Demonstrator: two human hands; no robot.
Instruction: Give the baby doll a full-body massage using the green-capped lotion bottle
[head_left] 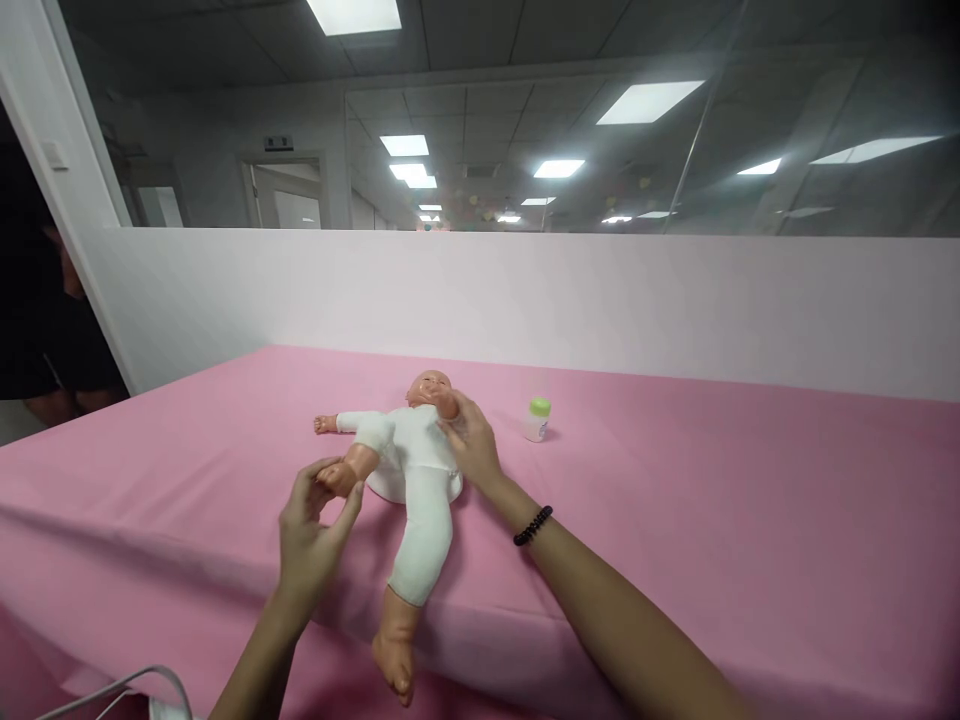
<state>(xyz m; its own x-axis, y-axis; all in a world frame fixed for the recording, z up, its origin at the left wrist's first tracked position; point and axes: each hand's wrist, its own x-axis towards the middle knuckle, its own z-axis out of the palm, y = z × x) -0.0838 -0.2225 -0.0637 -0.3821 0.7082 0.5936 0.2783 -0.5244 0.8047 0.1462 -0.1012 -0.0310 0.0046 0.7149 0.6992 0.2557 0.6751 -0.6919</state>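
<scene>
A baby doll point(424, 440) in a white cloth suit lies on its back on the pink-covered table point(675, 500), its head toward the far wall. My left hand point(315, 520) grips the bare foot point(341, 477) of one raised, bent leg between thumb and fingers. With my right hand point(474, 440), which has a black bead bracelet on its wrist, I hold the doll's hand point(446, 404) close to its chin. The other doll arm point(356, 422) stretches out to the left. Its other leg point(420, 550) points toward me, the foot hanging past the table's front edge.
A small clear bottle with a green cap point(538, 420) stands to the right of the doll. Behind the table rises a white partition point(525, 300) topped with glass. A person in dark clothes point(52, 310) is at the far left. A white cable point(142, 680) curves at bottom left.
</scene>
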